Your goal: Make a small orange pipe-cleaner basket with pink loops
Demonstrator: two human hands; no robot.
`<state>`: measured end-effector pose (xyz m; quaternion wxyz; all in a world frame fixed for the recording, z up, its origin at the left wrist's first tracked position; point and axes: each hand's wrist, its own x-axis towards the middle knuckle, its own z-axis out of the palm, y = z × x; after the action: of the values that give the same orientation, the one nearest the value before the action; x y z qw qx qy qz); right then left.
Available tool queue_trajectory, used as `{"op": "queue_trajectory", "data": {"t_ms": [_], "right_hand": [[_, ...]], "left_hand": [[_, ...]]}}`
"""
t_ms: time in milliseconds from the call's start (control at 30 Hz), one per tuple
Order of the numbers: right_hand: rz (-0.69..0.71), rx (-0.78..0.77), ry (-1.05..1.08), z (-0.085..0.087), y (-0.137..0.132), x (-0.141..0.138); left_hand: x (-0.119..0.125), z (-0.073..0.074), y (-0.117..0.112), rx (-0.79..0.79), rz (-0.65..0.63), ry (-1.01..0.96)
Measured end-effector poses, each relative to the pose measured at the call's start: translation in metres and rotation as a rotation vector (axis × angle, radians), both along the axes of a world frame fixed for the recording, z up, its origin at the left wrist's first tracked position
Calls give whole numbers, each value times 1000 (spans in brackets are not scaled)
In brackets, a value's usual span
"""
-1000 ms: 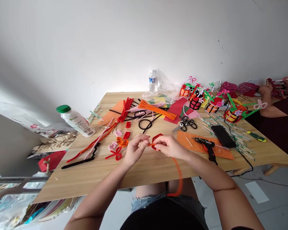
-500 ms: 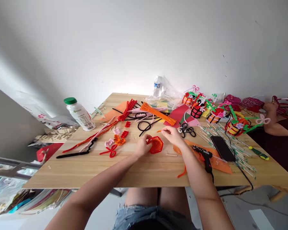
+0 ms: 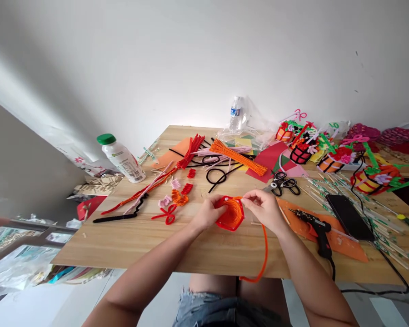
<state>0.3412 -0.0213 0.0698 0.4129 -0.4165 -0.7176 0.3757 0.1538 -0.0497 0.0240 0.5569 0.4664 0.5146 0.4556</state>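
My left hand (image 3: 208, 212) is closed on the left side of a small red hexagonal basket (image 3: 232, 225), whose inside is wound with orange. My right hand (image 3: 263, 210) pinches an orange pipe cleaner (image 3: 266, 250) at the basket's upper right rim. One stretch of it lies along the rim; its long tail curves down past the table's front edge. Left of the basket lie a red pipe-cleaner bow (image 3: 168, 214) and an orange coiled piece (image 3: 179, 198). Black-handled scissors (image 3: 283, 182) rest just beyond my right hand.
A glue gun (image 3: 315, 229) lies on orange felt at right, beside a phone (image 3: 349, 217) and scattered sticks. Finished flower baskets (image 3: 330, 162) line the back right. Pipe-cleaner bundles (image 3: 238, 156) lie behind the basket. A green-capped bottle (image 3: 122, 159) stands at left.
My right hand has brought the orange pipe cleaner to the basket's rim; before, it was apart. The basket has tilted in my left hand. The view has shifted, moving the table contents rightward.
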Motion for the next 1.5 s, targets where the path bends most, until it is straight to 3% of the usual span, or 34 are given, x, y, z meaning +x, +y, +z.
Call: {"op": "queue_trajectory", "data": {"t_ms": [333, 767, 1100, 1367, 1500], "right_hand": [[4, 55, -138, 1, -3, 1], [-2, 262, -252, -5, -11, -17], [-60, 352, -322, -14, -11, -23], [-103, 378, -372, -18, -10, -26], [-80, 382, -367, -16, -10, -26]], "left_hand": [[5, 8, -9, -54, 13, -54], [4, 2, -6, 128, -47, 92], [4, 6, -9, 121, -58, 126], [4, 22, -14, 71, -78, 116], [2, 17, -11, 59, -60, 103]]}}
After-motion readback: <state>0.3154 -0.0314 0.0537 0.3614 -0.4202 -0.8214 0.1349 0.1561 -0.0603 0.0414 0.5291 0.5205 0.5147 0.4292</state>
